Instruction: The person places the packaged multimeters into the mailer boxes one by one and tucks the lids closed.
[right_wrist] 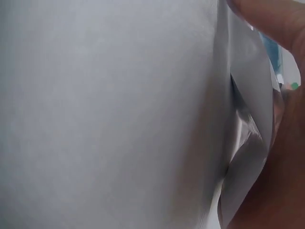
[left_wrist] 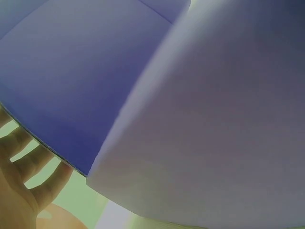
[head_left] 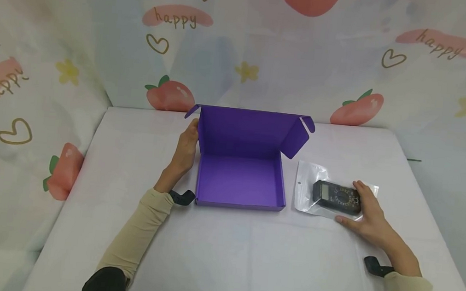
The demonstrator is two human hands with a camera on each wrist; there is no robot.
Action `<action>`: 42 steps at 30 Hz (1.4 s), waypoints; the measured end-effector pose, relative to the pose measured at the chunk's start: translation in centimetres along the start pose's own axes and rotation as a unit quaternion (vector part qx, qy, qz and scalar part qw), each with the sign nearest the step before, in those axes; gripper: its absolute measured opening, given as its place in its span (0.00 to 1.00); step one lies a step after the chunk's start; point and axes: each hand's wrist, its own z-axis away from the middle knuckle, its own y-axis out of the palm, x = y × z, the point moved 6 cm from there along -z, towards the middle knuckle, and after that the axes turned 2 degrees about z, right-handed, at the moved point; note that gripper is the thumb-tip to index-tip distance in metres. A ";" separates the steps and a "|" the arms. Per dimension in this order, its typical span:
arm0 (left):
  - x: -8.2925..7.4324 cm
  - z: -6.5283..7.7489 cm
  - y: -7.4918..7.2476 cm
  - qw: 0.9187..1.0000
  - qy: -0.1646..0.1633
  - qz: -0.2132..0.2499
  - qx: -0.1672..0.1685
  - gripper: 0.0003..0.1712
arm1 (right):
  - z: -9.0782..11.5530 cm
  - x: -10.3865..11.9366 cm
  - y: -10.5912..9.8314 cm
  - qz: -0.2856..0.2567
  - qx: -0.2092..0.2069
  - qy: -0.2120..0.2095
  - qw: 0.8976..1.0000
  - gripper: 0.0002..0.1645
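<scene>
A purple cardboard box [head_left: 240, 181] sits on the table with its lid [head_left: 240, 132] raised at the back. My left hand [head_left: 186, 148] is at the box's back left. In the left wrist view, the fingers [left_wrist: 47, 183] are spread and fairly straight along the edge behind the purple cardboard. To the right lies a clear plastic bag [head_left: 305, 189] with a black digital multimeter [head_left: 338, 197] in it. My right hand [head_left: 370, 217] holds the bag's right end, thumb at the near edge and fingers at the far side. The right wrist view shows the bag creased against the palm.
A white cloth covers the table [head_left: 223, 255]. Behind it hangs a patterned curtain [head_left: 285, 67], and another stretch of it runs along the left side. The box's right lid flap [head_left: 296, 137] sticks out towards the bag.
</scene>
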 end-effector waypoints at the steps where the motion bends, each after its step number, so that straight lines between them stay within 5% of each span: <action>1: -0.1 0.0 0.0 1.000 0.001 -0.003 0.000 0.57 | 0.0 -0.1 0.0 -0.004 0.000 0.001 1.000 0.69; 13: -0.4 -0.2 0.0 1.000 -0.001 -0.016 -0.007 0.58 | 0.2 -0.5 -0.3 -0.051 0.004 0.031 0.998 0.57; 28: -0.4 -0.3 0.2 1.000 -0.003 -0.018 -0.008 0.58 | 0.8 -0.3 -1.3 -0.039 -0.016 0.047 0.998 0.45; 42: -0.2 -0.3 0.1 1.000 -0.006 -0.017 -0.006 0.57 | 1.6 -0.1 -1.3 -0.041 -0.027 0.069 0.996 0.47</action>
